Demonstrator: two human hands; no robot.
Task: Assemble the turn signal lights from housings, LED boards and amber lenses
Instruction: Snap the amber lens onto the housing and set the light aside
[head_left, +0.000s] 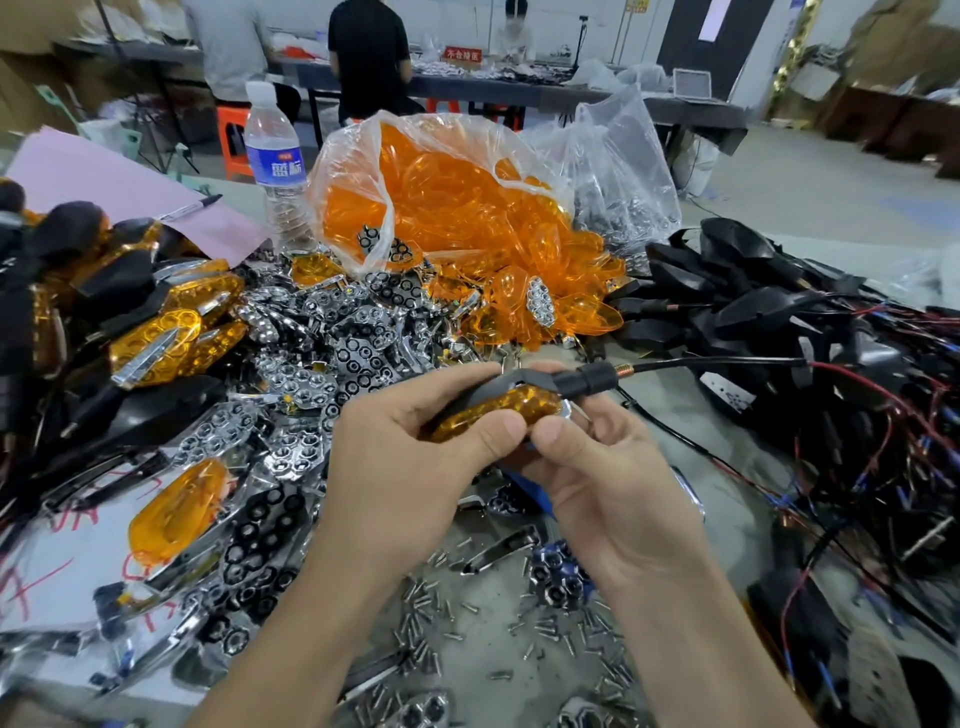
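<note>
A turn signal light (511, 408) with a black housing and amber lens is held above the table's middle, its black stalk and wire running off to the right. My left hand (415, 457) grips its left end, thumb on the lens. My right hand (597, 467) pinches the right end from below, thumb on the lens edge. A clear bag of amber lenses (447, 192) stands behind. Chrome reflector boards (311, 374) lie heaped to the left of my hands. Black housings with wires (769, 312) are piled on the right.
Finished lights (171, 332) are stacked at far left. Loose screws (519, 623) lie scattered near the front edge. A water bottle (275, 161) and pink paper with a pen (192, 208) sit at the back left. People work at a table behind.
</note>
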